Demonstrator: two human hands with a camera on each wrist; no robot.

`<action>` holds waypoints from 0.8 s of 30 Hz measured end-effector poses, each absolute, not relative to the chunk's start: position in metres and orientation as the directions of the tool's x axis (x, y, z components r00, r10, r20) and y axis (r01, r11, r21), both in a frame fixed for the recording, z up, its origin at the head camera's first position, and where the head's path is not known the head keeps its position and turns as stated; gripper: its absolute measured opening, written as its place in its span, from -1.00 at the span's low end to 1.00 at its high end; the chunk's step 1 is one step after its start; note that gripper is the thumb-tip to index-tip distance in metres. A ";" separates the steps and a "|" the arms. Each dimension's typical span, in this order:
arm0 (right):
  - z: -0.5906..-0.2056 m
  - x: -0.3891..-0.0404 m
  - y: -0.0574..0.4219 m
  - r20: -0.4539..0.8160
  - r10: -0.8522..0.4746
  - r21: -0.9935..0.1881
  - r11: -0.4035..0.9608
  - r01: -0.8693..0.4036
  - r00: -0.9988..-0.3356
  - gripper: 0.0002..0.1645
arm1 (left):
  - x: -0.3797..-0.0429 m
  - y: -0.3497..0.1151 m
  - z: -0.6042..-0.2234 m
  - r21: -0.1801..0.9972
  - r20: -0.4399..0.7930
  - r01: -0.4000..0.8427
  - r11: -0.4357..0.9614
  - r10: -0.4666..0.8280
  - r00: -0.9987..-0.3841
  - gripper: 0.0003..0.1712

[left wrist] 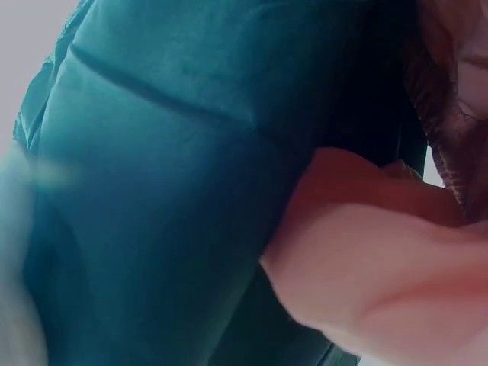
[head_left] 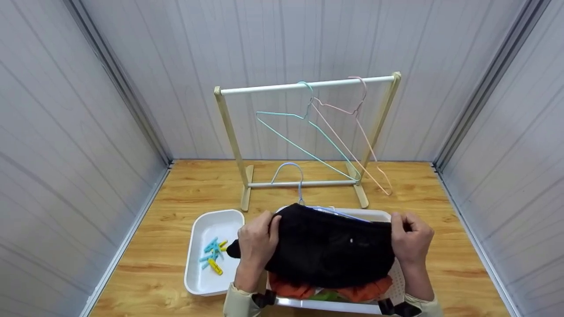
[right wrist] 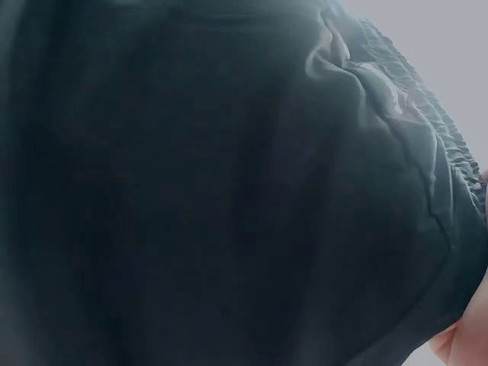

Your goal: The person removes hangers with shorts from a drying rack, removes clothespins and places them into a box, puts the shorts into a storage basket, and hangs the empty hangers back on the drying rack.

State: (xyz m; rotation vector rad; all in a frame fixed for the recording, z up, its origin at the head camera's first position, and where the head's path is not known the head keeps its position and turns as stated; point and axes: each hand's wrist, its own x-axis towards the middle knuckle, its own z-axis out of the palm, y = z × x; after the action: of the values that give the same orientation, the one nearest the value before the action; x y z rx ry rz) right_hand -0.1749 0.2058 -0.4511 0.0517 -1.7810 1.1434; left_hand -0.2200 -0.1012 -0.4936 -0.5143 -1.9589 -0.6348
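Observation:
A pair of black shorts (head_left: 330, 251) is stretched between both hands over the white basket (head_left: 335, 304). My left hand (head_left: 256, 240) grips its left side, thumb on the near face. At the other end, my right hand (head_left: 412, 237) grips the upper right corner with curled fingers. A blue hanger (head_left: 288, 164) shows its hook above the top edge; most of its body is hidden by the cloth. In the right wrist view, a gathered elastic waistband (right wrist: 427, 99) runs along the shorts' edge. Dark cloth (left wrist: 152, 191) fills much of the left wrist view.
Orange clothes (head_left: 291, 288) and a green one (head_left: 324, 295) lie in the basket. Left of it, a white tray (head_left: 190, 259) holds turquoise and yellow clothespins (head_left: 215, 266). Behind stands a rack (head_left: 264, 90) with a turquoise hanger (head_left: 304, 152) and a pink hanger (head_left: 337, 136).

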 end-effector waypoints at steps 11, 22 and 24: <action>-0.483 -0.182 0.220 0.736 0.554 -0.674 0.651 -0.348 -0.389 -0.58 | -0.218 -0.097 -0.495 0.214 0.893 0.563 0.798 0.074 -0.444 -0.56; -0.503 -0.183 0.232 0.753 0.526 -0.638 0.731 -0.242 -0.396 -0.68 | -0.218 -0.087 -0.495 0.203 0.900 0.530 0.823 0.057 -0.433 -0.56; -0.502 -0.182 0.232 0.740 0.520 -0.643 0.734 -0.220 -0.427 -0.72 | -0.218 -0.086 -0.495 0.213 0.898 0.531 0.820 0.050 -0.438 -0.56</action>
State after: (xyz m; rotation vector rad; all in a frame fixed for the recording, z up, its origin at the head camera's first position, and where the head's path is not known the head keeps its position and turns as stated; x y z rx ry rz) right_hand -0.1815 0.2320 -0.5020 -0.2339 -1.8362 0.8406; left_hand -0.2185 -0.0862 -0.4946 -0.4325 -1.9669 -0.5824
